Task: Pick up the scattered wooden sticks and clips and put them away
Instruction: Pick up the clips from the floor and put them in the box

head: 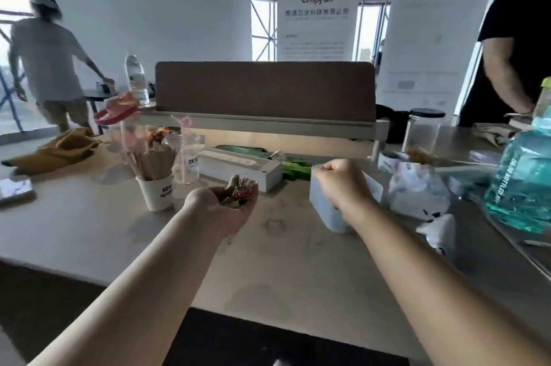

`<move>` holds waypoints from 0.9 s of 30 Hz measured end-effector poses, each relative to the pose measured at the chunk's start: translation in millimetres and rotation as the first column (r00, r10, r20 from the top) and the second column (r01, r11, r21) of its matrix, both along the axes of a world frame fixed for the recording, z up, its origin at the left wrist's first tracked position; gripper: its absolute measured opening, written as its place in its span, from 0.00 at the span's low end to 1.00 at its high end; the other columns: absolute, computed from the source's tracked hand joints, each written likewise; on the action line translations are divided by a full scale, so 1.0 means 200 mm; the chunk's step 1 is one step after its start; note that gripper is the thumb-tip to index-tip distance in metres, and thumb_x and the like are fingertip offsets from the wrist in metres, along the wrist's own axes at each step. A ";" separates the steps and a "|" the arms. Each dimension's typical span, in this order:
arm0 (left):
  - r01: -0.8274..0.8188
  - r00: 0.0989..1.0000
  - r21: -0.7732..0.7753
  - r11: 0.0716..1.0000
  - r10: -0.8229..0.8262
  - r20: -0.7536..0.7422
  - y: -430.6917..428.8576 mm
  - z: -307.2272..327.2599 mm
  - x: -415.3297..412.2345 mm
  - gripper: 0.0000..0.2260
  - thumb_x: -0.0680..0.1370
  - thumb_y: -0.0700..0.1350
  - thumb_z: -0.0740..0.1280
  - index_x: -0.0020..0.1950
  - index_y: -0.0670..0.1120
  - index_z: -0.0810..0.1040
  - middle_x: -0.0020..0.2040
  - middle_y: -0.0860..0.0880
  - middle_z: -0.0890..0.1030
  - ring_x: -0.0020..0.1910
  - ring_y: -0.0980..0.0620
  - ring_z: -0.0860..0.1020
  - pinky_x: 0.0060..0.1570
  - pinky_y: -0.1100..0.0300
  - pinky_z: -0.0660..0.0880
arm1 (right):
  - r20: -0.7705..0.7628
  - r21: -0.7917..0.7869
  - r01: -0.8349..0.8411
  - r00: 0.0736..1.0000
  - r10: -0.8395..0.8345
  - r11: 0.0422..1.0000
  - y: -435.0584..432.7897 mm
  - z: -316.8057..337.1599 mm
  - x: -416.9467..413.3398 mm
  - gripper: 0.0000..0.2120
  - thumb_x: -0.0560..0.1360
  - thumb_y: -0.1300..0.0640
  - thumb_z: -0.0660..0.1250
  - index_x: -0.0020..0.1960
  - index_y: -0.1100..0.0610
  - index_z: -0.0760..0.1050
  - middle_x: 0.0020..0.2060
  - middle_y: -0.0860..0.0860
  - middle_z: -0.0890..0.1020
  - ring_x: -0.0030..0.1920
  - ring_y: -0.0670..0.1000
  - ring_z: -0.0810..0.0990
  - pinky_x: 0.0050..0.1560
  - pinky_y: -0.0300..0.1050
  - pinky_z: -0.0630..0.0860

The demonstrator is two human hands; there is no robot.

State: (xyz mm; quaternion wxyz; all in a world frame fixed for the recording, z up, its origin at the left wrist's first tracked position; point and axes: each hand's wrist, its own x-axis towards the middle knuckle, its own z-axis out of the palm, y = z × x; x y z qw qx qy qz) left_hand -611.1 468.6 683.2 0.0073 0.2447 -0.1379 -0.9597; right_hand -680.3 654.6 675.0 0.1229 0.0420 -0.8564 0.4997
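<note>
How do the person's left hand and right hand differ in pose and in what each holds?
The left hand lies palm up and cupped; the right hand is turned knuckles up. The left hand cradles a heap of small coloured wire clips, while the right hand's fingers grip a pale rectangular plastic box. Both are over the pale tabletop.

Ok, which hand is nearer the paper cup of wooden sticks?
Left. The left hand, cupping clips, hovers just right of the paper cup; the right hand grips the plastic box farther right.
</note>
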 end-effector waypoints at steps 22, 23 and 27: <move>0.258 0.944 -0.091 0.962 -0.271 -0.189 0.60 -0.01 -1.16 0.17 0.80 0.39 0.47 0.38 0.39 0.71 0.34 0.42 0.73 0.33 0.47 0.71 0.36 0.57 0.72 | 0.041 -0.229 0.119 0.993 -0.113 0.966 0.30 -0.04 -0.66 0.20 0.80 0.47 0.58 0.32 0.53 0.73 0.27 0.47 0.74 0.31 0.49 0.72 0.34 0.42 0.67; 0.262 0.943 -0.085 0.961 -0.274 -0.191 0.61 -0.01 -1.17 0.16 0.79 0.39 0.47 0.37 0.39 0.71 0.34 0.42 0.73 0.32 0.48 0.70 0.36 0.57 0.71 | 0.043 -0.258 0.101 0.995 -0.093 0.961 0.29 -0.04 -0.67 0.20 0.79 0.47 0.59 0.31 0.54 0.73 0.27 0.47 0.74 0.31 0.50 0.73 0.35 0.44 0.68; 0.279 0.936 -0.045 0.959 -0.282 -0.210 0.63 -0.03 -1.16 0.14 0.79 0.39 0.49 0.39 0.40 0.71 0.34 0.43 0.74 0.32 0.49 0.70 0.37 0.59 0.70 | 0.032 -0.363 0.040 0.999 -0.030 0.931 0.28 -0.05 -0.66 0.20 0.79 0.50 0.60 0.31 0.56 0.75 0.22 0.49 0.73 0.23 0.49 0.71 0.28 0.39 0.69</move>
